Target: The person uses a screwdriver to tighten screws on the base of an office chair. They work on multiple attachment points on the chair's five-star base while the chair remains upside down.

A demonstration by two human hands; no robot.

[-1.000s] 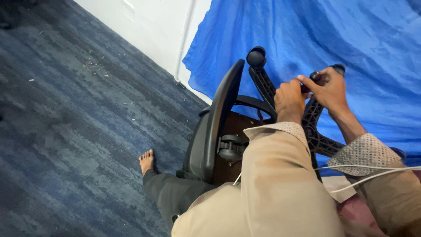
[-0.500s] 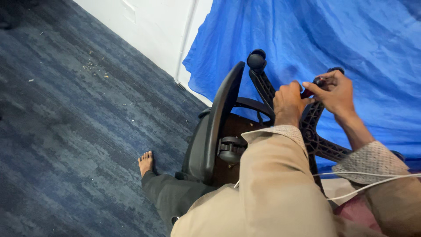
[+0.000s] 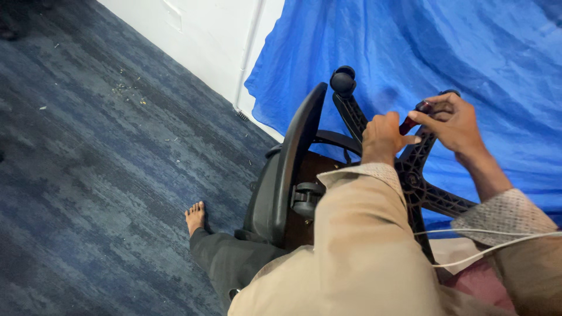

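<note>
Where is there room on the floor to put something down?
The blue-grey carpet lies open on the left, bordered by the white wall, the bare foot and the upturned chair seat. It is crowded on the right: both hands, left hand and right hand, work at the chair's star base against the blue sheet.

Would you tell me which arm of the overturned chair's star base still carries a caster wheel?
The arm pointing up-left towards the wall: a black caster sits at its tip. The arm tip by the right hand is hidden by the fingers.
</note>
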